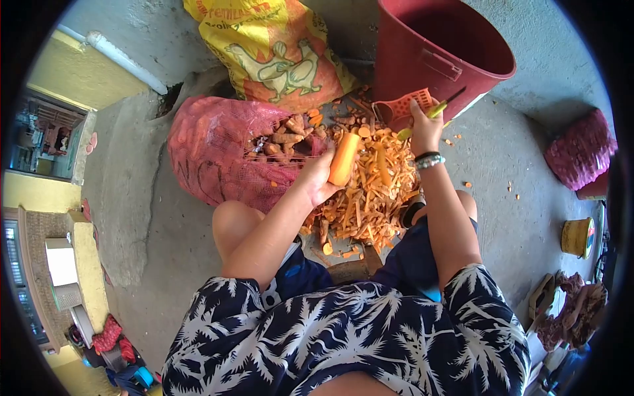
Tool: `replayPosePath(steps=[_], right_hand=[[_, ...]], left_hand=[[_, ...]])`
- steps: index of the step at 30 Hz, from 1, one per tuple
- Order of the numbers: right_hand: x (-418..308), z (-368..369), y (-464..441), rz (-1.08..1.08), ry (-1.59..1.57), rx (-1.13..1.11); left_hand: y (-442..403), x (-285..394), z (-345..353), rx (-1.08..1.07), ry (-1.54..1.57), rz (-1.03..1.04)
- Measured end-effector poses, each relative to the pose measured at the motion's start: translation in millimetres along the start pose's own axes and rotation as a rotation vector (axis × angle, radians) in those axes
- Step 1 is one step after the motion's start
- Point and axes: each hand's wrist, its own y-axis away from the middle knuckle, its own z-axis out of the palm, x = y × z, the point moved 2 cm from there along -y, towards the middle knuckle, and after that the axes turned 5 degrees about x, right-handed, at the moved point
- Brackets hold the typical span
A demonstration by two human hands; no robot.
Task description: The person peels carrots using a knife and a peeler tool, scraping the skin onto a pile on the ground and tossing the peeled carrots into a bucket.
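Your left hand (318, 177) holds a peeled carrot (344, 160) above the pile of orange peelings (376, 208), just to the right of the mesh sack (211, 155). The fingers are part-closed, spread to the carrot's thickness, and grip its left side and near part.

The long axis of the carrot runs mainly away from you. The far end leans slightly right; the near end points back toward your body and slightly left. The far end stands free of the hand. Whether the axis also tilts up or down, you cannot tell from this view.

Your right hand (426, 129) is well apart from the carrot, in front of the red bucket (429, 66). Its fingers are curled closed on the yellow handle (434, 112) of a knife, whose dark blade (456, 96) points away and to the right. An orange-red perforated piece (404, 105) lies against the same hand; you cannot tell whether it is gripped.

Unpeeled roots (287, 137) show through the sack opening, left of the carrot. A yellow sack (274, 56) stands behind the mesh sack.
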Motion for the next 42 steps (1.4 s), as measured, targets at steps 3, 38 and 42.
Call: replayPosePath(steps=[3,38,42], right_hand=[[-25.4,16.2,60.4,0.037,0.137,-0.200],[-33.9,28.2,46.3,0.079,0.135,-0.285],[-19.8,39.3,79.2,0.070,0.071,-0.293]], left_hand=[[-10.7,4.7,-1.4,0.115,0.080,0.036],[2.3,6.9,4.3,0.090,0.050,0.078],[-6.8,-1.2,-0.4,0.151,0.247,0.122]])
